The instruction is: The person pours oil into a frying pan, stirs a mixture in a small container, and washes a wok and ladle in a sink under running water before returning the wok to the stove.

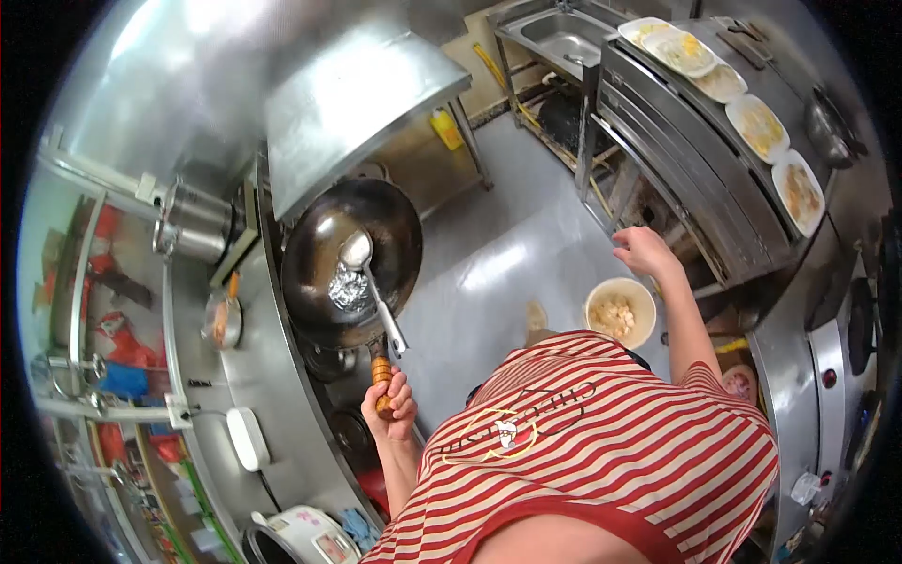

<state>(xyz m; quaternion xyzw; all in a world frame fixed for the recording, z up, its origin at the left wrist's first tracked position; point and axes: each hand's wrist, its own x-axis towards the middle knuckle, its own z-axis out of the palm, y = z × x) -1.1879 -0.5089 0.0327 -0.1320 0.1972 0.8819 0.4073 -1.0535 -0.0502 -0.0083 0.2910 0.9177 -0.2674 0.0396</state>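
From my remote view, I'm wearing a striped shirt (658,451) in red and cream, with a solid red neckband (573,511) toward six o'clock. Its chest print (507,432) combines dark lettering, a yellow outline and a small white-and-red figure. The right sleeve (703,379) is short; my left hand (390,406) and right hand (646,252) are bare.

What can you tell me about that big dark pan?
The round, deep pan looks like blackened metal, browner inside. Its ringed, wood-like handle is in the person's left hand. A metal ladle lies in it, reaching past the rim, beside a silvery patch, foil or liquid, I can't tell.
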